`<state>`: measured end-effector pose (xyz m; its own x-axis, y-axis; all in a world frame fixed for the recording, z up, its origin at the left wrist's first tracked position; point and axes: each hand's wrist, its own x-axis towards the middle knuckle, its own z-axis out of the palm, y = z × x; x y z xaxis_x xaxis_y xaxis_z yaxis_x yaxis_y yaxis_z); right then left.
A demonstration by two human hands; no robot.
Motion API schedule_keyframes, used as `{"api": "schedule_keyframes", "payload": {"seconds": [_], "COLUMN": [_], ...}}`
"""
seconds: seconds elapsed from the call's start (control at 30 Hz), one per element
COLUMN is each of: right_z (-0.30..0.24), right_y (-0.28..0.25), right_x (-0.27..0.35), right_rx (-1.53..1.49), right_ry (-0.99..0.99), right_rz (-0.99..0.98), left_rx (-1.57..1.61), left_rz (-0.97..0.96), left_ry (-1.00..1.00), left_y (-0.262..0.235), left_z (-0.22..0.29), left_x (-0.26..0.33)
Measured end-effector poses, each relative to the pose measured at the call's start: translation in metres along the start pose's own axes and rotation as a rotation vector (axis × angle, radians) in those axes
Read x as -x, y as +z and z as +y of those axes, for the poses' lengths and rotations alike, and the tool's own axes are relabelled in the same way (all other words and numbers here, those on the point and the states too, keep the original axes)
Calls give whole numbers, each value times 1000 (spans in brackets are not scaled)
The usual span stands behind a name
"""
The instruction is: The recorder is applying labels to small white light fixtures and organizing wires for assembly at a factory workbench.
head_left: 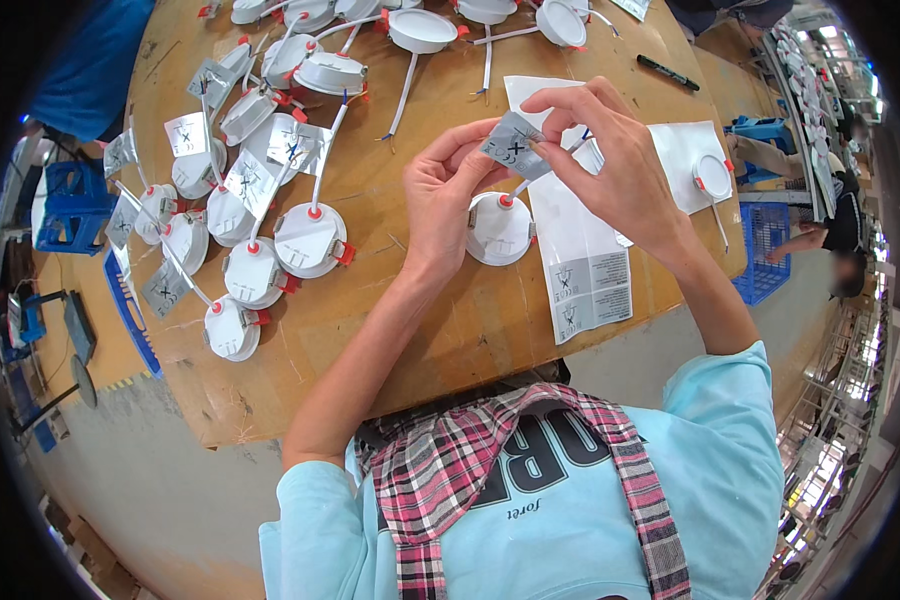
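- I see my left hand and right hand pinched together on a small grey printed label.
- It sits above the round white plastic downlight, at its thin white cable, nearer my left.

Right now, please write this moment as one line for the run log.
left hand: pinches grey label | right hand: pinches same label | white round lamp: on wooden table
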<state>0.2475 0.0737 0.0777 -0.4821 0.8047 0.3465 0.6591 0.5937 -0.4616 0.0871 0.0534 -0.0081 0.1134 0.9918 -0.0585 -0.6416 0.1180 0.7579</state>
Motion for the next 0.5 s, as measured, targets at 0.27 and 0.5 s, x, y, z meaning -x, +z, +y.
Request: {"api": "schedule_keyframes", "payload": {"seconds": [0.27,0.5], "right_z": [-3,7], "right_y": [-5,-5], "right_x": [-4,-3], "right_rx": [-8,-147], "right_ry": [11,-205], "right_rz": [-70,-68], "left_rx": [1,82], "left_rz": [16,46], "left_ry": [1,-82], "left_y": [0,-7], "left_z": [0,-1], "left_x": [0,-4]}}
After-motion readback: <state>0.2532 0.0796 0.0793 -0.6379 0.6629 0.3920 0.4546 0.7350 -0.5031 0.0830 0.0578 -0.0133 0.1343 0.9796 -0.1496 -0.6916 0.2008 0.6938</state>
